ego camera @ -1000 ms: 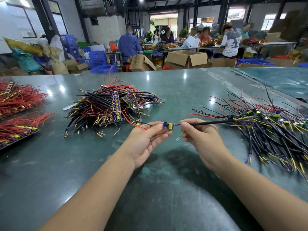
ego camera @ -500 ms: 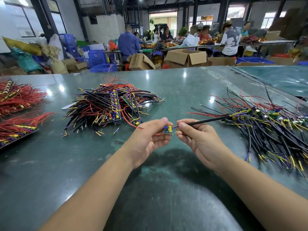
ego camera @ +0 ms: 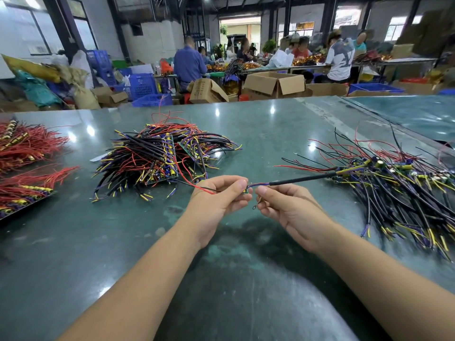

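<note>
Left hand [ego camera: 216, 198] pinches the small board [ego camera: 245, 191] dead centre, right hand [ego camera: 293, 210] pinches its ring-terminal lead [ego camera: 256, 205] at the board's 4 o'clock; I'd brace the board and tug gently, black sleeve [ego camera: 302, 179] trailing toward 2 o'clock.

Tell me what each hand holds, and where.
The left hand pinches the small board at the end of a cable; the right hand pinches a thin wire beside it.

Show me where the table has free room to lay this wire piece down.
The table is bare between the middle wire pile and the right wire pile, also far behind them. Crowded: left edge, with red wire bundles.
</note>
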A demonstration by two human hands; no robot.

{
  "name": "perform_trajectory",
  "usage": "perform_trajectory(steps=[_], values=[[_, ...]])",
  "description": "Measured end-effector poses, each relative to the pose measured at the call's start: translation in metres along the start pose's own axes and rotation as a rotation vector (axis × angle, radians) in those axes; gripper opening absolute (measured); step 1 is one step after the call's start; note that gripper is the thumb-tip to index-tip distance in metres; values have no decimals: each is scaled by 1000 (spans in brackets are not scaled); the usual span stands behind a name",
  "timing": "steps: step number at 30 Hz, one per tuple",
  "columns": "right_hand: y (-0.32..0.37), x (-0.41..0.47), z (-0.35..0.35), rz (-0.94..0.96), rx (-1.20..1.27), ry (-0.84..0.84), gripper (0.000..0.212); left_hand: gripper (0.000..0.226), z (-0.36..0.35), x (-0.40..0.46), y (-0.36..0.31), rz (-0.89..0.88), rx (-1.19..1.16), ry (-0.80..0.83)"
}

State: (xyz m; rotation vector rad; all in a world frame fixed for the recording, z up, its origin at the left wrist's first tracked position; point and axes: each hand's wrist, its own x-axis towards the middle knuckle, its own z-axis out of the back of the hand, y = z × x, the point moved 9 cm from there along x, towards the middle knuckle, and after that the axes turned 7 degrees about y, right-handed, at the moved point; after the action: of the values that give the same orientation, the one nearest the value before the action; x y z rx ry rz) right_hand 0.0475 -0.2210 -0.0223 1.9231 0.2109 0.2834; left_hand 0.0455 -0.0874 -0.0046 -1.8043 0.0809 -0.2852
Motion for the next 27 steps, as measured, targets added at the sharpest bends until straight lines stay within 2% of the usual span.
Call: perform_trajectory(steps=[4, 12, 18, 22, 27], values=[[5, -1, 2, 29, -23, -44, 6, 10, -4, -1, 2, 19, -2, 27], [5, -2, 0, 8, -90, -39, 13, 8, -8, -2, 5, 56, 68, 59], [5, -4, -14, 14, -179, 75, 16, 11, 1, 0, -2, -46, 90, -75], [8, -3, -18, 47, -92, 100, 15, 13, 0, -1, -5, -78, 73, -80], [1, -2, -9, 11, 8, 13, 6, 8, 0, 1, 0, -14, 77, -21]])
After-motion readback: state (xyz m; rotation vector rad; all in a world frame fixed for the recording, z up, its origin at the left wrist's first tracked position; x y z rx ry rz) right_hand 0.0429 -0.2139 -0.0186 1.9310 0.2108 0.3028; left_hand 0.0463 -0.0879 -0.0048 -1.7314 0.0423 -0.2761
